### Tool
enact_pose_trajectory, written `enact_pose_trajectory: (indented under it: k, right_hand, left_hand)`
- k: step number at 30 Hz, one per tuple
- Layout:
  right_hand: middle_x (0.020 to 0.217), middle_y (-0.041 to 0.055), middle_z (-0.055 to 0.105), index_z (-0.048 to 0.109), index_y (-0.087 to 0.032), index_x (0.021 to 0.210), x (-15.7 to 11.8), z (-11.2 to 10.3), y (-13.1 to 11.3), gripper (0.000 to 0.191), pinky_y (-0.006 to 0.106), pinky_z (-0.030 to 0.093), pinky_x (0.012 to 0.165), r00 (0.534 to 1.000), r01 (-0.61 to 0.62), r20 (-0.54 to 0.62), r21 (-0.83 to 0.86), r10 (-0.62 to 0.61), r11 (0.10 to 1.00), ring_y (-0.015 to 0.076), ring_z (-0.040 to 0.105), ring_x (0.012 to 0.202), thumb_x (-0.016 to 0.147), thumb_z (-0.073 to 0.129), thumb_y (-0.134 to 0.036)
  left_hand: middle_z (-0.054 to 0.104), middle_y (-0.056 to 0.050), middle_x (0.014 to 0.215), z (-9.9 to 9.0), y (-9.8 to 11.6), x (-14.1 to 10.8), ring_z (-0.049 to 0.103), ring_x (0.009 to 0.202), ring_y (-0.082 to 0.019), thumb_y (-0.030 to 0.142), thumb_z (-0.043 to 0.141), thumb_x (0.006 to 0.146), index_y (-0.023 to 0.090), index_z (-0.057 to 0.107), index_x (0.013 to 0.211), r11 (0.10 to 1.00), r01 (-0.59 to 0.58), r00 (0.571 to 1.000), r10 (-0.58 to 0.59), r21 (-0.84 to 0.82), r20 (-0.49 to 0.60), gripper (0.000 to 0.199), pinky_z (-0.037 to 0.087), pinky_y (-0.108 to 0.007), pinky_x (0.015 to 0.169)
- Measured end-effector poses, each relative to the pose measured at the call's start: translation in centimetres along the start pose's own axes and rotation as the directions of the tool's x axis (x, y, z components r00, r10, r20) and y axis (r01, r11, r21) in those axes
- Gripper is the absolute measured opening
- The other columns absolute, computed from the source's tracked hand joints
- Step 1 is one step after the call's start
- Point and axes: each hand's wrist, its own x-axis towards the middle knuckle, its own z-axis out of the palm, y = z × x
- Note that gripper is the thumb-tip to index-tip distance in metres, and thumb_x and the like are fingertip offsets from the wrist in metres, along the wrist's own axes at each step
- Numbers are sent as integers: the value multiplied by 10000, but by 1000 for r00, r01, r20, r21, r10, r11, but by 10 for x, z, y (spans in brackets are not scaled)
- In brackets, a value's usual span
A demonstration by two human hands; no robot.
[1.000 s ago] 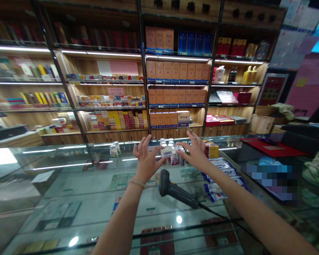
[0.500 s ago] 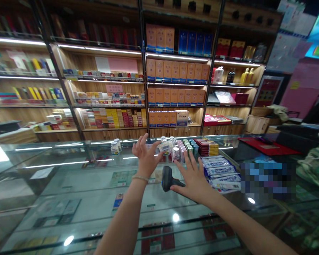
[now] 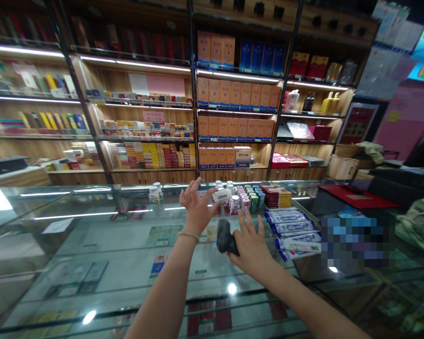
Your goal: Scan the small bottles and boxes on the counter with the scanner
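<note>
My left hand (image 3: 198, 207) reaches over the glass counter, thumb and forefinger pinching a small white-capped bottle (image 3: 221, 196) that lies tilted on its side. Below and to the right, my right hand (image 3: 251, 242) has its thumb and forefinger around the handle of a black barcode scanner (image 3: 224, 235); the other fingers stretch forward. Just ahead of those fingertips stands another small bottle (image 3: 234, 205). Rows of little pink, green and blue cans (image 3: 253, 201) stand beside it.
Blue-and-white long packets (image 3: 293, 223) lie right of my right hand, with red and yellow packs (image 3: 276, 195) behind them. Two small bottles (image 3: 155, 193) stand left on the glass counter (image 3: 120, 245). A red mat (image 3: 356, 195) is far right. Stocked shelves line the back.
My right hand has drawn down and left onto the scanner's handle, its forefinger now bent against it where the fingers were spread before. The left hand keeps the bottle almost in place.
</note>
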Motion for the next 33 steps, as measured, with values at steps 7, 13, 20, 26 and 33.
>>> enact_pose_trajectory:
  k: [7,13,20,26,33]
  right_hand:
    - [1591,170,363,704,-168,962,-5,-12,2,266,651,247,1155,996,-51,-73,72,56,996,411,241,1495,764,691,-346]
    - [1399,117,582,604,-223,1178,-19,-38,15,378,444,539,916,982,-92,-109,446,156,890,299,654,1125,810,555,-295]
    - [855,28,717,575,-221,1261,-35,-67,24,418,314,539,698,972,-221,123,769,200,600,230,696,838,885,524,-395]
    - [926,41,741,641,-217,1147,-38,-61,23,366,302,542,737,964,-214,80,797,252,565,228,691,879,809,573,-342]
    - [995,63,762,614,-209,1224,-42,-55,26,478,321,533,749,934,-332,152,701,323,631,246,710,882,754,578,-288]
  left_hand:
    - [362,-100,1566,0,-1,0,287,1461,-365,429,763,783,342,712,1143,999,33,999,-33,-10,-2,374,126,-612,1185]
    - [364,-112,1560,0,1,0,285,1459,-372,436,770,776,332,710,1147,998,62,998,-63,-23,-4,390,136,-628,1180]
    - [370,-129,1544,8,-1,-1,322,1441,-362,424,777,777,319,714,1139,998,42,997,-44,-42,-57,382,168,-627,1173]
    - [376,-113,1539,10,-2,-2,338,1428,-365,382,792,761,323,720,1131,998,50,995,-54,-41,-79,382,170,-606,1180]
    - [406,-124,1510,10,-2,-1,364,1414,-366,382,817,733,316,734,1112,997,54,995,-58,-50,-85,394,169,-593,1184]
